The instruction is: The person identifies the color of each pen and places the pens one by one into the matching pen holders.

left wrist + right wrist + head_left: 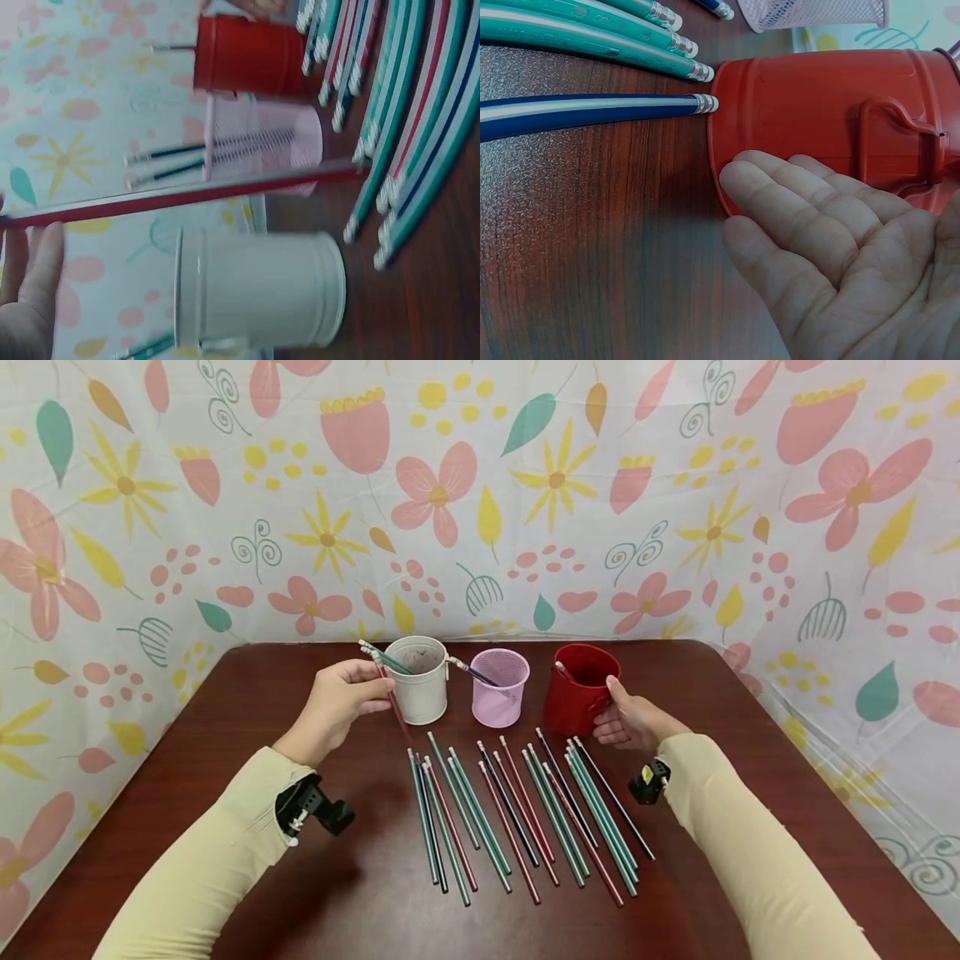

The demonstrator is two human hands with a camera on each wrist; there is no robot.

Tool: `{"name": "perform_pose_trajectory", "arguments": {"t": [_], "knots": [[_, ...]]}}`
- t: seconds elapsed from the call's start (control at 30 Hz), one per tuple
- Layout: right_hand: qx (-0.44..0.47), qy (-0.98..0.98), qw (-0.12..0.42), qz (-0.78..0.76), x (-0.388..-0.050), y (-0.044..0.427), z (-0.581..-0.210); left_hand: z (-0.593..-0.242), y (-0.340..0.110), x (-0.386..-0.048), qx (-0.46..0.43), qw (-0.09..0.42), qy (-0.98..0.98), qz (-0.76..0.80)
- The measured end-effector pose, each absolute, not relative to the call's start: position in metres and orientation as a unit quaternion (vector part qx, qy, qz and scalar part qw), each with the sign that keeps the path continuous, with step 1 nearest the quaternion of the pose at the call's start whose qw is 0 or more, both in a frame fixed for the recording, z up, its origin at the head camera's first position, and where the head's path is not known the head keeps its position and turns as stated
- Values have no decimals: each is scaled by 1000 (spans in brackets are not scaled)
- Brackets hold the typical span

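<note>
My left hand (341, 697) pinches a red pencil (187, 196) by its upper end. The pencil slants down beside the white bucket (422, 697), its lower end close to the table. A green pencil (393, 662) leans inside that bucket. My right hand (637, 718) rests against the red bucket (573, 706), thumb at the rim; the fingers (795, 217) lie fairly straight beside its wall and handle. One pencil end (564, 672) shows inside the red bucket. Between the buckets stands a lavender mesh cup (498, 703) with dark pencils (476, 674) in it.
Several red, green and blue pencils (517, 810) lie in a loose row on the dark wooden table (360, 893), eraser ends toward the containers. A flower-printed cloth (480, 510) hangs behind and beside the table. Black wrist mounts (313, 806) are strapped over both sleeves.
</note>
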State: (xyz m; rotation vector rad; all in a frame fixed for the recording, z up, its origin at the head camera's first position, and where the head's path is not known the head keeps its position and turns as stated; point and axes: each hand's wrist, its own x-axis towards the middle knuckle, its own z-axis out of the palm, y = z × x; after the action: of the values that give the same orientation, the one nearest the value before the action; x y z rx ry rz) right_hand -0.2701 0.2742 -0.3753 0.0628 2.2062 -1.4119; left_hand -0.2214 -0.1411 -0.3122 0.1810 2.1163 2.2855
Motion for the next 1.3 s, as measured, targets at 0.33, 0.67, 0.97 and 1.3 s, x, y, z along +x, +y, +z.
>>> {"name": "perform_pose_trajectory", "arguments": {"t": [0.33,0.67,0.97,1.3], "knots": [[33,814,252,-523,-268,274,-374,-304,-106,-220,65,-92,536,837],[35,808,248,-533,-267,278,-375,-301,-43,-234,71,-112,514,847],[49,801,240,-547,-268,271,-377,-305,-12,-240,95,-106,586,798],[52,797,231,-556,-267,261,-376,-298,5,-250,101,-123,610,776]]}}
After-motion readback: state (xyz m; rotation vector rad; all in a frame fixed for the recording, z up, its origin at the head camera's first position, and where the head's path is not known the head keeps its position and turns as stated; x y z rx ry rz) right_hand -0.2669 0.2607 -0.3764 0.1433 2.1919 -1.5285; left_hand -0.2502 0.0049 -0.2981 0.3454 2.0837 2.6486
